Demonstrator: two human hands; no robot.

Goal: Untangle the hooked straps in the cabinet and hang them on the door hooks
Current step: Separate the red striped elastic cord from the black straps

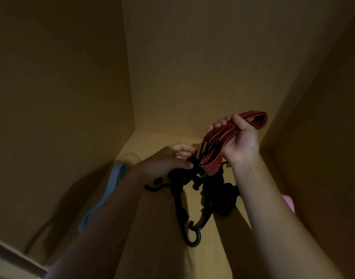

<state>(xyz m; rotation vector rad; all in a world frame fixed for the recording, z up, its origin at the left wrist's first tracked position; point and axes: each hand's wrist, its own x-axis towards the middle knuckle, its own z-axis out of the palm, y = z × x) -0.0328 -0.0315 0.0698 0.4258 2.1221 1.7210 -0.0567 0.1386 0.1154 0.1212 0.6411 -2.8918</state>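
Observation:
A bundle of red straps with dark stripes [255, 119] is folded into loops and held up inside a dim wooden cabinet. My right hand [240, 137] grips the bundle around its middle, the looped end sticking out past my thumb. Below it hangs a tangle of black hooks [192, 222] and dark fittings, with two curved hook ends at the bottom. My left hand [170, 160] pinches the black hook ends where they meet the lower red loops [211, 165]. The knot itself is too dark to make out.
Cabinet walls [71, 87] close in on the left, back and right, with the shelf floor [156, 139] below the hands. A blue cloth [110, 188] lies at the left under my forearm. Something pink [288, 202] shows at the right wall.

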